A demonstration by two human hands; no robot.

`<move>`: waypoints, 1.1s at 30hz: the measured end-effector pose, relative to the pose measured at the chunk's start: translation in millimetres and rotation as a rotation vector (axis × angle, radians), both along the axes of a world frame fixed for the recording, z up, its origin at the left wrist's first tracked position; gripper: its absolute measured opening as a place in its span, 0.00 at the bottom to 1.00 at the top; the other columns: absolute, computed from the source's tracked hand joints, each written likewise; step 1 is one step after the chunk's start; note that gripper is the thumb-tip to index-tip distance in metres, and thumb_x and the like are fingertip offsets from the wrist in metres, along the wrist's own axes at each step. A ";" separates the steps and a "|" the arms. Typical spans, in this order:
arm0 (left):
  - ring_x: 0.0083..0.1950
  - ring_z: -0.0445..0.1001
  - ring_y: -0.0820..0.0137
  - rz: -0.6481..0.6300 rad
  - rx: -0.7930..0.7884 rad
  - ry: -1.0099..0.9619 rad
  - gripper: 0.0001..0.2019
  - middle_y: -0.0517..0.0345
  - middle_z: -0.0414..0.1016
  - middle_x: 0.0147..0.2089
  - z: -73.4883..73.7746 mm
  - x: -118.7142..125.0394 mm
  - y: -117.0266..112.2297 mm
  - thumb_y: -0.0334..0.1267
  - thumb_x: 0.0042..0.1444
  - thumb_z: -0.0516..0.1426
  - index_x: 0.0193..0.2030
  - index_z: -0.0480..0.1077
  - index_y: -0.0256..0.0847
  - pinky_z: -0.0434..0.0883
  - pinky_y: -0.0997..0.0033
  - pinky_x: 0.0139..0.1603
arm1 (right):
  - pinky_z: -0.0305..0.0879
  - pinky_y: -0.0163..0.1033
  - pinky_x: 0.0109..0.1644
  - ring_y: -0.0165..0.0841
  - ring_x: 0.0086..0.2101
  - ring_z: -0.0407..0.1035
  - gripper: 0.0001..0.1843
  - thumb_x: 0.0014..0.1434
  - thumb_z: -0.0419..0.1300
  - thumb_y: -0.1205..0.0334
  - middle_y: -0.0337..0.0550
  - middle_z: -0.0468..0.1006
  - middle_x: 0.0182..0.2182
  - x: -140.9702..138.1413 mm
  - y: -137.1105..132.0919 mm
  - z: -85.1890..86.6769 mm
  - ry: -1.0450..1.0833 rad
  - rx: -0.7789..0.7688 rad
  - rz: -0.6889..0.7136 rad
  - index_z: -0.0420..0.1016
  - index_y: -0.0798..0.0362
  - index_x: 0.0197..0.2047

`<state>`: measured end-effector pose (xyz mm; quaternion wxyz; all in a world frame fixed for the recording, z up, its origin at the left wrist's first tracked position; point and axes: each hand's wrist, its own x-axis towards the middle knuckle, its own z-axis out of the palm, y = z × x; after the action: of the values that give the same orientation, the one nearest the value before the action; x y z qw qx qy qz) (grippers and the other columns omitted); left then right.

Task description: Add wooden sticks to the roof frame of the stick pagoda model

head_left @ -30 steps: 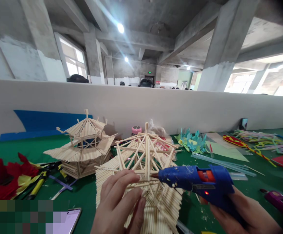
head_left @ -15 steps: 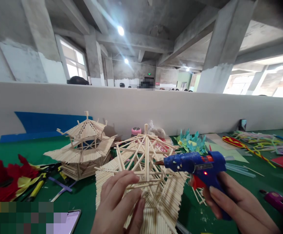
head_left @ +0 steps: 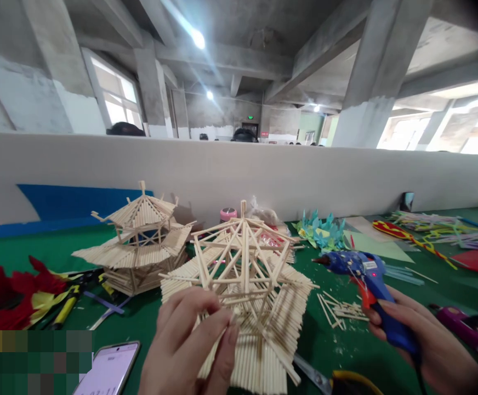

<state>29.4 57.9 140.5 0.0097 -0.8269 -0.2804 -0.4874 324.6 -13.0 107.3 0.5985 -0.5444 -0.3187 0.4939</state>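
Note:
A roof frame of thin wooden sticks (head_left: 243,285) stands on the green table (head_left: 346,351) in front of me. My left hand (head_left: 189,343) grips its near edge, fingers pinched on the sticks. My right hand (head_left: 424,345) is wrapped round the handle of a blue glue gun (head_left: 362,274), whose nozzle points left, a short way clear of the frame's right side. Its red light is on.
A finished stick pavilion (head_left: 138,241) stands at the left. Loose sticks (head_left: 340,310) lie by the glue gun. A phone (head_left: 109,370), scissors (head_left: 329,378), pliers (head_left: 68,304), red and yellow paper (head_left: 12,296), a teal paper flower (head_left: 321,233) and pipe cleaners (head_left: 440,233) surround them. A white partition (head_left: 263,175) runs behind.
My right hand has drawn the glue gun away from the frame's centre, to the right and down toward the table. My left hand stays on the frame.

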 end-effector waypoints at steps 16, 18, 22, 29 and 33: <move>0.32 0.64 0.73 -0.208 -0.230 -0.092 0.06 0.63 0.64 0.27 23.0 -2.3 -0.6 0.26 0.47 0.53 0.30 0.64 0.42 0.64 0.74 0.28 | 0.64 0.40 0.37 0.39 0.32 0.69 0.20 0.49 0.53 0.50 0.47 0.75 0.34 26.8 -8.3 -100.4 -1.174 -0.258 -0.008 0.73 0.56 0.37; 0.31 0.63 0.73 -0.211 -0.264 -0.069 0.06 0.63 0.63 0.26 28.8 0.6 1.6 0.27 0.49 0.52 0.27 0.63 0.41 0.64 0.73 0.28 | 0.65 0.39 0.35 0.37 0.31 0.69 0.19 0.50 0.53 0.50 0.47 0.74 0.38 12.2 -7.0 -71.2 -1.253 -0.197 -0.087 0.72 0.53 0.40; 0.30 0.62 0.74 -0.199 -0.332 -0.048 0.08 0.63 0.63 0.24 42.0 15.0 4.8 0.30 0.51 0.51 0.23 0.62 0.40 0.63 0.72 0.31 | 0.64 0.32 0.30 0.33 0.29 0.68 0.10 0.53 0.53 0.55 0.41 0.75 0.29 -45.8 0.5 12.8 -1.112 0.195 -0.063 0.72 0.50 0.32; 0.29 0.62 0.74 -0.150 -0.384 -0.113 0.12 0.63 0.61 0.23 63.9 34.4 14.7 0.34 0.53 0.51 0.19 0.64 0.39 0.62 0.71 0.31 | 0.58 0.30 0.25 0.25 0.22 0.59 0.07 0.53 0.55 0.62 0.35 0.68 0.20 -119.1 47.4 84.4 -0.803 0.567 0.207 0.72 0.53 0.27; 0.30 0.62 0.73 -0.125 -0.375 -0.204 0.11 0.63 0.61 0.23 72.4 38.6 26.9 0.34 0.52 0.52 0.20 0.66 0.40 0.61 0.72 0.29 | 0.58 0.31 0.27 0.26 0.24 0.59 0.06 0.52 0.56 0.64 0.36 0.68 0.21 -124.2 69.1 96.0 -0.615 0.641 0.285 0.74 0.54 0.30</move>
<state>68.0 84.8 213.0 -0.2031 -0.7762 -0.3139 -0.5076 200.4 56.2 203.3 0.5403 -0.4038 -0.6895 0.2637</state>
